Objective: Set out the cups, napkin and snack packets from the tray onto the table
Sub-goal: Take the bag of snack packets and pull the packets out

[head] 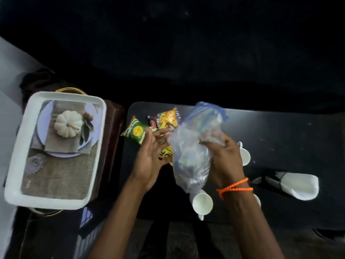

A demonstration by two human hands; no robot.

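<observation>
My right hand [222,157] grips a clear zip bag [194,146] with a blue seal, held above the black table [280,131]. My left hand [149,156] is beside the bag, fingers apart, touching a green snack packet [136,131]. A yellow packet [169,118] and a dark packet [154,122] lie just behind it, and another yellow packet [166,152] shows between my hands. White cups stand on the table: one [202,203] near the front edge, one [244,156] behind my right hand, one [257,200] partly hidden by my wrist. A white napkin [300,186] lies at the right.
A white tray [97,146] sits to the left on a brown stand; its base carries a printed picture of a pumpkin and plate. The far side of the table is dark. A gap separates tray and table.
</observation>
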